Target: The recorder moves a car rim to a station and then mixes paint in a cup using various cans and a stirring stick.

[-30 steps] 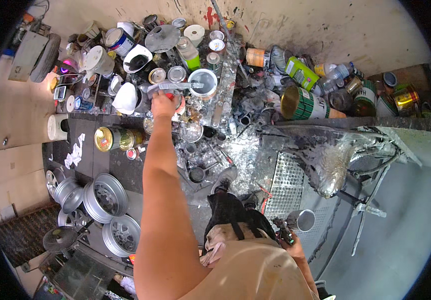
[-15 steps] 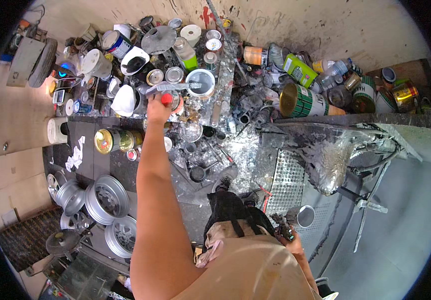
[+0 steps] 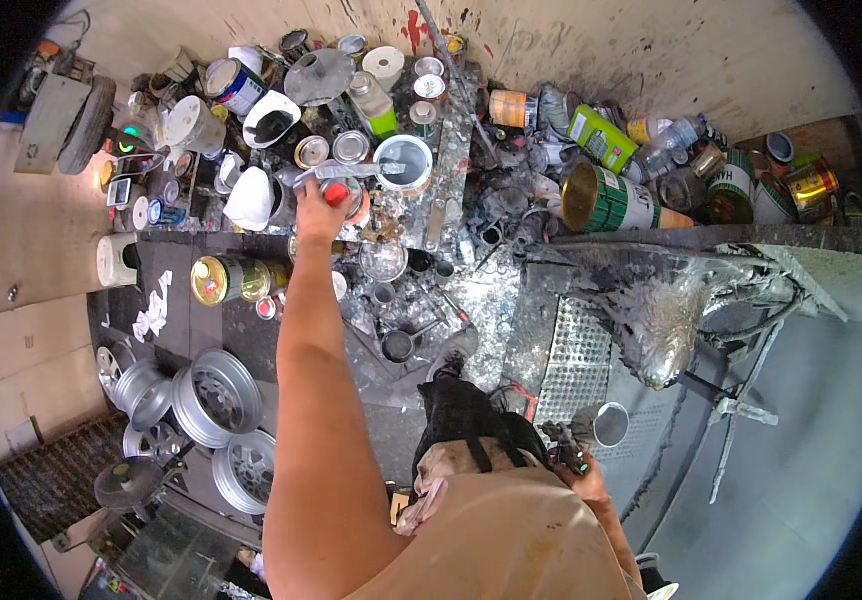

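Observation:
My left hand [image 3: 320, 213] reaches over the cluttered bench, its fingers closed at a round red cap [image 3: 336, 193]. What lies under the cap is partly hidden by the hand. Just beyond the fingers, a flat grey stirring stick [image 3: 356, 168] stretches to the rim of a white tub [image 3: 404, 164] with grey inside. An open can [image 3: 352, 147] and another round can [image 3: 311, 152] stand behind it. Low at my right side, my right hand [image 3: 583, 481] is wrapped round a dark, paint-crusted spray gun [image 3: 564, 446]. A grey-white cup [image 3: 611, 425] shows beside the gun.
Paint cans and bottles crowd the bench, among them a green-labelled bottle [image 3: 375, 105]. Green tins [image 3: 606, 200] lie on the right shelf. Silver wheel rims [image 3: 216, 398] and gold cans [image 3: 213, 281] sit on the left floor. A perforated metal plate [image 3: 573, 350] lies ahead of the gun.
The view has shifted very slightly. My left hand stays at the red cap with only a small movement, and my right hand keeps the spray gun low at my side.

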The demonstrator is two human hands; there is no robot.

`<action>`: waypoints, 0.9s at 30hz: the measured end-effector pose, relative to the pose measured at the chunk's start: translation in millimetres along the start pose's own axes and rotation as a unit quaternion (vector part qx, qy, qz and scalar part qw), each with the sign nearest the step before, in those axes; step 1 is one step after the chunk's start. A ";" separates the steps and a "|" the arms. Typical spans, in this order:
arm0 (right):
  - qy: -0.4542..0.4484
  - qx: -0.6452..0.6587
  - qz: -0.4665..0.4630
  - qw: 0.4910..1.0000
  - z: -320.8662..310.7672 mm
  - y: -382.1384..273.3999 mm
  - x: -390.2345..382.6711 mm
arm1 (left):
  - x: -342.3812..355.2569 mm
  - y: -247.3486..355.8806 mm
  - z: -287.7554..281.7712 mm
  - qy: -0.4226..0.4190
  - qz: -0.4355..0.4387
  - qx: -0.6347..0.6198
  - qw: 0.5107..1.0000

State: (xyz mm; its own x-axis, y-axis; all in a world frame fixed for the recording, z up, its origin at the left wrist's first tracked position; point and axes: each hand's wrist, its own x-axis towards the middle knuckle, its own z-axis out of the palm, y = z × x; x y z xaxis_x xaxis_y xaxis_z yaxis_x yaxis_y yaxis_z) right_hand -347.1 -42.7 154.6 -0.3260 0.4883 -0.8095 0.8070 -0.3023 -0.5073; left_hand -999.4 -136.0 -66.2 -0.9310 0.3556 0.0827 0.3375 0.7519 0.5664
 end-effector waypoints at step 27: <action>-0.009 -0.067 -0.039 0.997 3.9 44.3 2.7 | -10.2 -4.7 11.3 -0.029 -0.015 -0.004 0.999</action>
State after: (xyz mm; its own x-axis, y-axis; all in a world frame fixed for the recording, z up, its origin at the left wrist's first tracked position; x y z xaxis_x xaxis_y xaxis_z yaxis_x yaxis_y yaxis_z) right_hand -314.1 -58.0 128.8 -0.3980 0.4913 -0.7748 0.8366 -0.1521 -0.5262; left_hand -989.9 -136.9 -79.0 -0.9306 0.3657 0.0178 0.3089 0.7580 0.5744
